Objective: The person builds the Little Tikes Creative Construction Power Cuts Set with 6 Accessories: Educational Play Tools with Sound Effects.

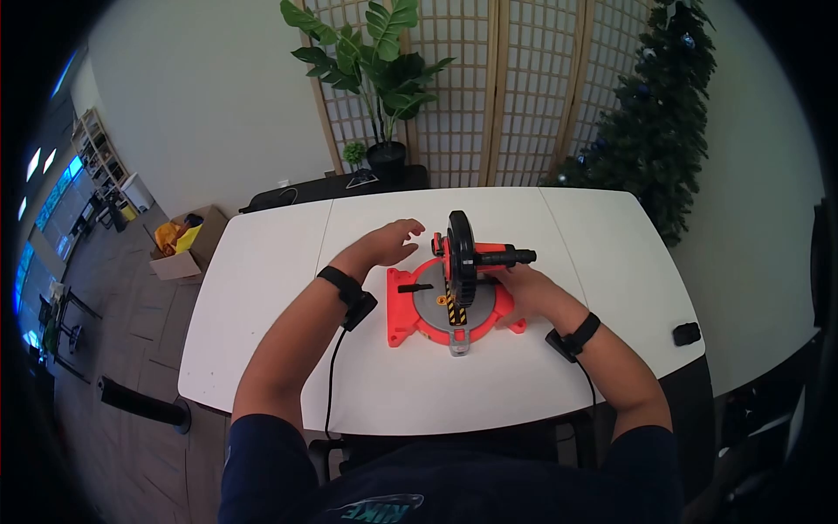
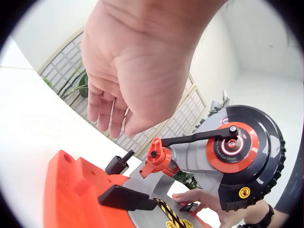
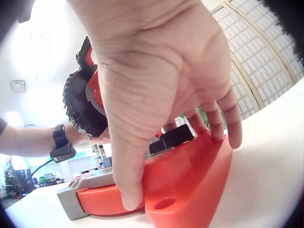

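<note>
A toy miter saw with an orange base (image 1: pixel 401 310) and a grey round turntable (image 1: pixel 428 306) stands on the white table. Its black-edged blade guard (image 2: pixel 256 156) is raised, with a black handle (image 1: pixel 511 258) pointing right. My right hand (image 1: pixel 534 293) grips the right side of the base. In the right wrist view the thumb (image 3: pixel 127 180) lies along the front and the fingers (image 3: pixel 230 121) reach over the far edge. My left hand (image 1: pixel 390 243) hovers behind the base's left side, fingers loosely bent and holding nothing. A black clamp piece (image 2: pixel 126 197) sticks out over the base.
The white table (image 1: pixel 262 323) spreads around the saw. A small black object (image 1: pixel 687 334) lies near its right edge. Behind stand a potted plant (image 1: pixel 384 157), a lattice screen (image 1: pixel 532 96) and a decorated tree (image 1: pixel 650 122). An open cardboard box (image 1: pixel 205 244) sits on the floor at left.
</note>
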Action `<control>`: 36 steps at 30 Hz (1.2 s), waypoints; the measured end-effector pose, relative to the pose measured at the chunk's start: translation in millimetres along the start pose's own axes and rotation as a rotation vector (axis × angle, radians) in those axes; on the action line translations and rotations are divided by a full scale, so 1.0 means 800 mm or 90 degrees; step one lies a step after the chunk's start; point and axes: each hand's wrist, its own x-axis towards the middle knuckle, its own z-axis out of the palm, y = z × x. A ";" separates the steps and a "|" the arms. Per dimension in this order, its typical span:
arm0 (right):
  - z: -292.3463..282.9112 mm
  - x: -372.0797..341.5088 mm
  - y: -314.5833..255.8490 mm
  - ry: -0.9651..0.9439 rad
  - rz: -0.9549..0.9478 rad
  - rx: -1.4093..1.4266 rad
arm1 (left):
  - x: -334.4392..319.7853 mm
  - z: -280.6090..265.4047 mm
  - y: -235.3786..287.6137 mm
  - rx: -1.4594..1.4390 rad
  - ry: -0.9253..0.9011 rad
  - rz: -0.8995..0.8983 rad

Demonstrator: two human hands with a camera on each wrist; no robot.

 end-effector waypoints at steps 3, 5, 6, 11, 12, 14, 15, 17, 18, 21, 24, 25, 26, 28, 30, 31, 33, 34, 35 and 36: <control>-0.005 0.000 -0.005 -0.011 0.008 -0.006 | 0.016 0.007 0.001 0.015 0.006 -0.001; -0.007 0.000 -0.008 -0.016 0.013 -0.005 | 0.024 0.011 0.004 -0.002 0.009 0.025; -0.008 0.000 -0.008 -0.022 0.017 -0.004 | 0.028 0.014 0.005 -0.002 0.009 0.025; -0.008 0.001 -0.009 -0.017 0.016 -0.004 | 0.051 0.027 0.004 0.040 -0.049 0.060; -0.009 0.000 -0.010 -0.024 0.022 -0.005 | 0.053 0.025 0.006 0.041 -0.049 0.060; -0.008 0.000 -0.010 -0.019 0.019 -0.009 | 0.055 0.022 0.009 0.051 -0.066 0.104; -0.007 -0.001 -0.010 -0.014 0.016 -0.014 | 0.055 0.023 0.007 0.052 -0.066 0.105; -0.006 -0.001 -0.009 -0.013 0.017 -0.014 | 0.056 0.025 0.004 0.056 -0.034 0.093; -0.006 0.000 -0.009 -0.014 0.017 -0.013 | 0.056 0.025 0.005 0.056 -0.034 0.094; -0.007 0.000 -0.011 -0.020 0.025 -0.019 | 0.055 0.020 0.009 0.112 -0.022 0.081; -0.009 0.000 -0.012 -0.025 0.031 -0.023 | 0.049 0.019 0.010 0.113 0.016 0.062; -0.008 0.000 -0.012 -0.026 0.031 -0.023 | 0.049 0.020 0.007 0.116 0.034 0.067; -0.008 0.000 -0.012 -0.022 0.030 -0.019 | 0.048 0.020 0.003 0.119 0.052 0.072; -0.008 -0.001 -0.011 -0.018 0.029 -0.015 | 0.042 0.017 0.003 0.124 0.062 0.056; -0.006 -0.002 -0.010 0.004 0.013 -0.010 | 0.036 0.013 0.004 0.130 0.072 0.039; -0.006 -0.002 -0.011 0.004 0.012 -0.010 | 0.032 0.010 0.005 0.112 0.095 0.013; -0.008 -0.005 -0.014 0.005 0.013 -0.002 | 0.022 0.004 0.007 0.094 0.117 -0.013; -0.006 -0.005 -0.014 0.005 0.013 -0.002 | 0.017 0.002 0.007 0.090 0.144 -0.047; 0.000 -0.005 -0.012 0.005 0.024 0.000 | 0.011 0.000 0.007 0.086 0.171 -0.081; 0.003 -0.006 -0.011 0.005 0.035 0.002 | 0.004 -0.001 0.003 0.038 0.174 -0.074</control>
